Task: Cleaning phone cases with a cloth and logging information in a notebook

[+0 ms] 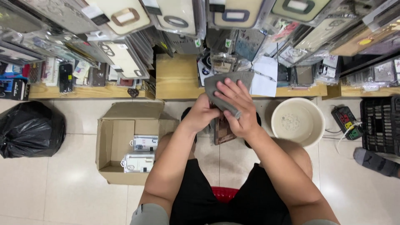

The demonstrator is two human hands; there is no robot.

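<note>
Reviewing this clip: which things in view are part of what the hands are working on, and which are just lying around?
In hand:
- grey cloth, pressed by the right hand
- brown packaged item, at the left hand

Lying about:
- cardboard box with two white packages
- black bag
- cream basin
- power strip
- black crate

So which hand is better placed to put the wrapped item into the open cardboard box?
Probably the left hand. The cardboard box stands open on the person's left side, nearer to that hand. The right hand lies over the grey cloth and would have to cross the body.
</note>
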